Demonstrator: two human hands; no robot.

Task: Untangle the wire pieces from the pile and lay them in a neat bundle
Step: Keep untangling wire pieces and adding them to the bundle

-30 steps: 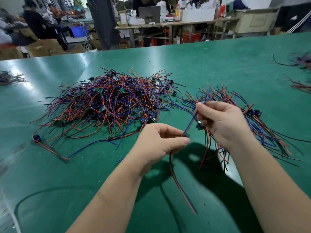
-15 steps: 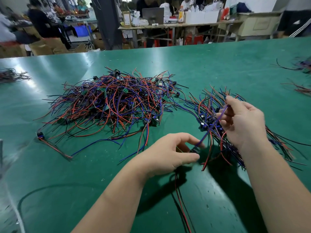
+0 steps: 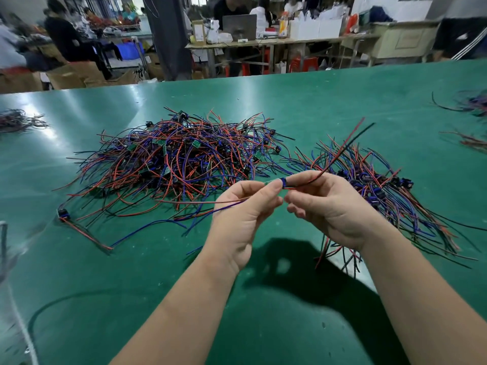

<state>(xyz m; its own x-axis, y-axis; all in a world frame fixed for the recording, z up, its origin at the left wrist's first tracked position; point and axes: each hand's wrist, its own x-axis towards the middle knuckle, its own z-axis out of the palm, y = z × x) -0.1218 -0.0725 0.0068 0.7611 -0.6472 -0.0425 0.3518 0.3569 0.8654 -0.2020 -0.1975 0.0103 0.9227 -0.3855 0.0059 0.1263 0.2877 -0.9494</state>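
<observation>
Green table (image 3: 316, 101), blurred, perhaps busy workshop (image 3: 237, 35); left hand (image 3: 242, 219), right hand (image 3: 332, 212) pinch one wire piece (image 3: 340, 154).

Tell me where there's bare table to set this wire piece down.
Bare table lies beyond the pile and bundle, up to the far edge, and on the near side, below the pile. Crowded: the pile at centre-left, the bundle at right behind the right hand, which with the left hand pinches the wire piece.
</observation>
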